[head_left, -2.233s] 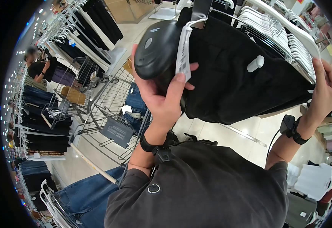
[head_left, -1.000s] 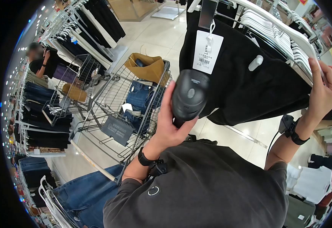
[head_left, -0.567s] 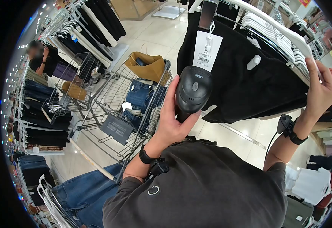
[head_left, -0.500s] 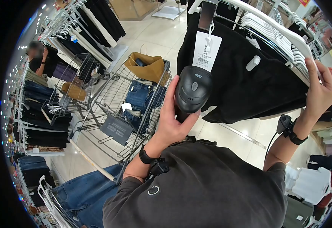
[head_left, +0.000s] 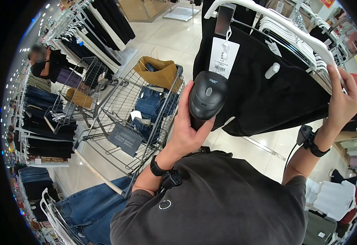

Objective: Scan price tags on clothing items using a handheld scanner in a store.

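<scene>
Currently, your left hand [head_left: 188,132] grips the oval black scanner [head_left: 208,96] beside the white paper tag [head_left: 224,56]; right hand [head_left: 345,100] pinches the white plastic hanger [head_left: 299,29]. Best: tag flat, barcode uncovered.

The handle of the scanner [head_left: 208,96] is mostly hidden in the left hand [head_left: 186,134]. Above the scanner, the small print on the tag [head_left: 221,63] cannot be read. Well right of it, the right hand [head_left: 344,100] hides part of the hanger [head_left: 286,23]. Left of the scanner, the lettering on the cart sign [head_left: 125,139] is too small, and the head of another person [head_left: 54,65] is blurred.
</scene>
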Motion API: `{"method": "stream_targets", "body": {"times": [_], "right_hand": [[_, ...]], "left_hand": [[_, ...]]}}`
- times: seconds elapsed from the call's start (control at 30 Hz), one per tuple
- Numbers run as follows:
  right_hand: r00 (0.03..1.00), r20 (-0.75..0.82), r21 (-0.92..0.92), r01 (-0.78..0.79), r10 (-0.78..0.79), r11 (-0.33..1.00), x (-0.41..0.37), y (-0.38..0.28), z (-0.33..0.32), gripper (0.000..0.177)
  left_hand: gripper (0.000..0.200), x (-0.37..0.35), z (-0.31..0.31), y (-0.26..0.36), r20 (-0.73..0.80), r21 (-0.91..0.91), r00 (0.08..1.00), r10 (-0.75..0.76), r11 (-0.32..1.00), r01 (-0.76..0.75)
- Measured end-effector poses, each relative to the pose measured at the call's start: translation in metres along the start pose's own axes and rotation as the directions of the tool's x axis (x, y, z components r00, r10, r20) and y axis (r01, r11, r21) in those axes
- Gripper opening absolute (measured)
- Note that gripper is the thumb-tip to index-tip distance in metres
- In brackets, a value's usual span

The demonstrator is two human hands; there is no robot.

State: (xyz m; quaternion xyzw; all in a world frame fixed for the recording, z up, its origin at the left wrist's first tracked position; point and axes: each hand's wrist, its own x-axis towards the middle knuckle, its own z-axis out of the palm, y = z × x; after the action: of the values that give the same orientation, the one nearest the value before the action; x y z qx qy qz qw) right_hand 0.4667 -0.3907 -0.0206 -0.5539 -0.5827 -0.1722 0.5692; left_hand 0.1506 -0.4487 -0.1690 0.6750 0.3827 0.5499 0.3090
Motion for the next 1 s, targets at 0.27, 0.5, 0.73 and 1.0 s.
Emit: {"method": "stream_targets", "body": {"times": [0.27,0.5,0.73,1.0], "right_hand": [[1.000,0.022,-0.019,-0.010,0.010,1.000,-0.002,-0.002,0.003,0.025],[0.991,0.102,-0.076,0.098,-0.090,0.992,-0.003,0.002,0.012,0.023],[0.970,0.213,0.017,0.119,-0.119,0.993,-0.012,0.000,0.048,0.019],[0.950,0.252,-0.042,0.199,-0.182,0.979,-0.016,-0.011,0.082,0.021]], "left_hand": [[0.085,-0.004,-0.006,0.000,-0.137,-0.076,0.991,0.004,0.997,-0.015],[0.081,-0.023,-0.064,-0.018,-0.543,0.033,0.833,-0.108,0.988,0.150],[0.084,-0.116,-0.197,-0.078,-0.902,0.231,0.430,-0.036,0.801,0.552],[0.093,-0.284,-0.267,-0.204,-0.960,0.124,0.175,-0.218,0.230,0.965]]}}
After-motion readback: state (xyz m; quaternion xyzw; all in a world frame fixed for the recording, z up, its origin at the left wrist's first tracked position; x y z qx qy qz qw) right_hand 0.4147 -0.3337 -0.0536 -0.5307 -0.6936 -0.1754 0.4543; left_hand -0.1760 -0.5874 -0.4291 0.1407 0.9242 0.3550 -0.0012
